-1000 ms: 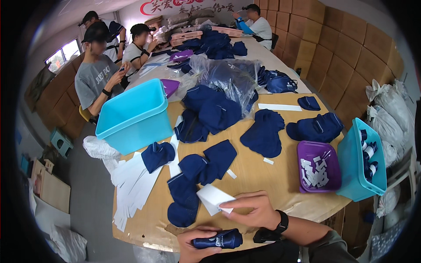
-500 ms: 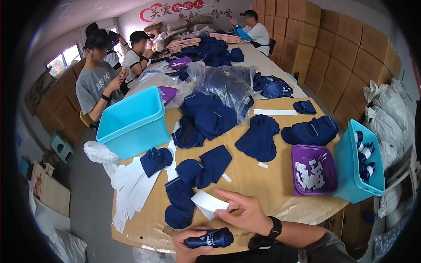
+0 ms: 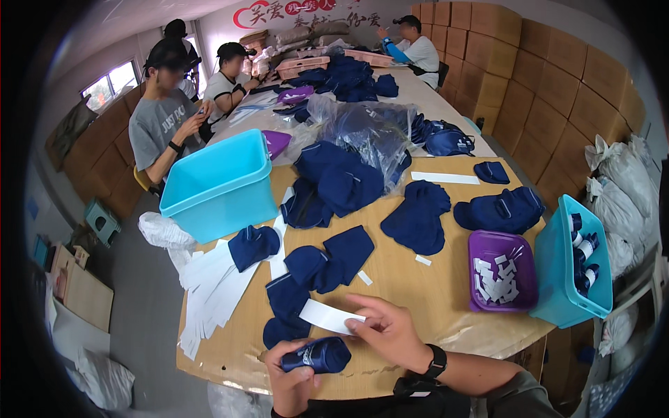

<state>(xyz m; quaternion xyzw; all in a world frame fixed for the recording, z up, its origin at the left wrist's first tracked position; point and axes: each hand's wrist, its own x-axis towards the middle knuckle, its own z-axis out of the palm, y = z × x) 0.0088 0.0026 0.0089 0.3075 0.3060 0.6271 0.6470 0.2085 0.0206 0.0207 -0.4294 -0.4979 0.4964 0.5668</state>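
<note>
A tightly rolled navy cap [image 3: 322,354] with pale printing is in my left hand [image 3: 287,391], its fingers and thumb wrapped round the roll at the table's near edge. Just above and to the right, my right hand [image 3: 397,336] pinches one end of a white paper strip [image 3: 326,316] between thumb and fingers. The strip's free end points left, over a flat navy cap [image 3: 286,298] on the table. The strip and the roll look apart.
White strips [image 3: 216,296] fan out at left beside a blue bin [image 3: 219,202]. More navy caps [image 3: 416,219] lie ahead. At right, a purple basket [image 3: 476,303] holds small white pieces, and a blue bin [image 3: 554,279] holds banded rolls. Several people sit around the far table.
My left hand has lifted the rolled cap slightly up and to the left. The paper strip, curled over before, now lies straighter in my right hand. The view has shifted a little.
</note>
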